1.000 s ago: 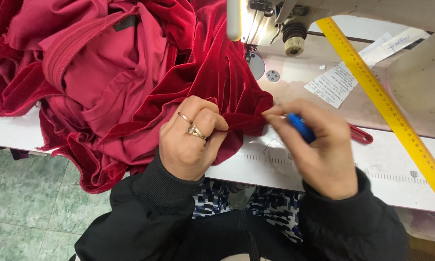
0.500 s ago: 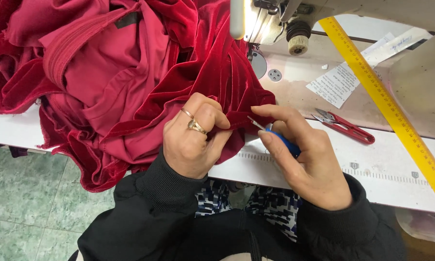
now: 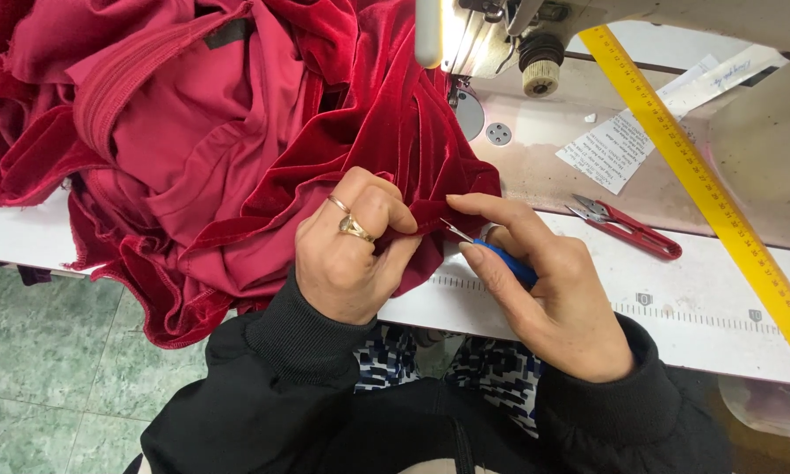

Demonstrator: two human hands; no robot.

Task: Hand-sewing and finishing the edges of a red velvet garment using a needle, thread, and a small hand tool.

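A view from above of a person in black sleeves seated at a white counter (image 3: pixel 588 290) with a sewing machine (image 3: pixel 535 44) at the top.

The left hand (image 3: pixel 351 250) is curled into a loose fist, knuckles up, with rings on two fingers. Its grip is closed, pinching a folded edge of red velvet fabric (image 3: pixel 263 149) between thumb and fingers. The fabric lies in a large heap across the left half of the counter, reaching under the machine head and hanging over the near counter edge.

The right hand (image 3: pixel 553 290) sits just beside the left, palm turned inward, index finger stretched out along the fabric edge. Its grip is closed around a small blue-handled tool (image 3: pixel 505 261), whose thin metal tip points at the pinched fold and touches it or nearly so.

To the right, well apart from the hands, red thread snips (image 3: pixel 628 228) lie on the counter. A yellow ruler (image 3: pixel 702 184) runs diagonally past them, and a printed paper slip (image 3: pixel 610 149) lies near the machine base. Green tiled floor (image 3: pixel 44 351) shows at lower left.
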